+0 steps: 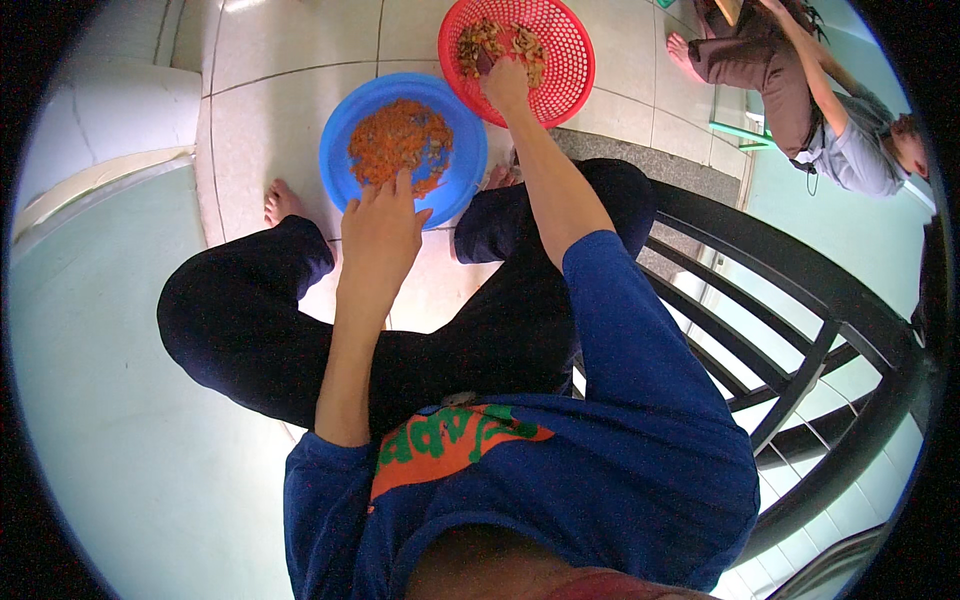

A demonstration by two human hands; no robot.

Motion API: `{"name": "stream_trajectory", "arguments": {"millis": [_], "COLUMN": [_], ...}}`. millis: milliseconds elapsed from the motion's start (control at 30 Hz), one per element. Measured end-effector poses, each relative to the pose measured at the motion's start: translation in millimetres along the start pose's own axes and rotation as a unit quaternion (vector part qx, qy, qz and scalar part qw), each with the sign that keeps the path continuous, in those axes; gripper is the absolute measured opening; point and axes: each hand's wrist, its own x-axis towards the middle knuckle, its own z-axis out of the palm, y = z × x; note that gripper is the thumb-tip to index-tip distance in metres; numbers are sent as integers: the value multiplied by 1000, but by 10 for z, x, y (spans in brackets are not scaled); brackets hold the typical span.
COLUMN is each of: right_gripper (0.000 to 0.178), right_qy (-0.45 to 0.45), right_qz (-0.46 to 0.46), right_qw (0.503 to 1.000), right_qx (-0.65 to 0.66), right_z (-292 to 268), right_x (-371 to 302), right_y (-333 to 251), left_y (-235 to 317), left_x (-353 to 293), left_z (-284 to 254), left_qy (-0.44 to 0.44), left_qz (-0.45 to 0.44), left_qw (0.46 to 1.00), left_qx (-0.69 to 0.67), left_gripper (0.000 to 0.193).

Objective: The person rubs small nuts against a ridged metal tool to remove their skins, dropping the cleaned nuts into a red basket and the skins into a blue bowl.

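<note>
A blue plastic basin point(338, 172) on the floor holds a heap of orange shreds point(395, 135), like grated carrot, with some brownish pieces at its right side. My left hand point(385, 225) reaches over the basin's near rim, fingers stretched out and their tips at the edge of the shreds. Right of it and farther off, a red perforated colander point(572, 75) contains brown and pale chopped bits point(527, 45). My right hand point(507, 82) dips into the colander with its fingers bent down among these bits. Something dark reddish shows by its fingertips, too small to name.
Black metal railing or chair bars point(790, 360) curve along my right side. At the upper right another person point(840, 120) sits near a green stool point(740, 133). My bare feet rest on the tiled floor point(270, 110) around the basin. A pale wall point(100, 330) rises on the left.
</note>
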Motion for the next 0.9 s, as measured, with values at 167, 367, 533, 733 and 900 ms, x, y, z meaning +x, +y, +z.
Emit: {"name": "stream_trajectory", "arguments": {"millis": [167,367,533,733,900], "right_gripper": [32,34,33,29,29], "right_qy": [13,16,21,65,17], "right_qz": [-14,-28,-35,-77,-60], "right_qw": [1000,999,999,995,996], "right_qx": [6,1,-33,6,62], "right_z": [-14,34,11,-862,-1732], "right_x": [-3,-19,-137,-206,-351], "right_y": [-69,-35,69,-368,-608], "left_y": [-59,-63,-12,-26,28], "left_x": [-13,-38,10,38,65], "left_z": [5,27,11,40,-126], "left_qy": [-1,8,7,41,69], "left_qz": [-6,1,6,34,16], "left_qw": [1000,1000,1000,998,997], "left_qx": [-7,1,-9,-23,-27], "left_gripper": [55,56,55,44,40]}}
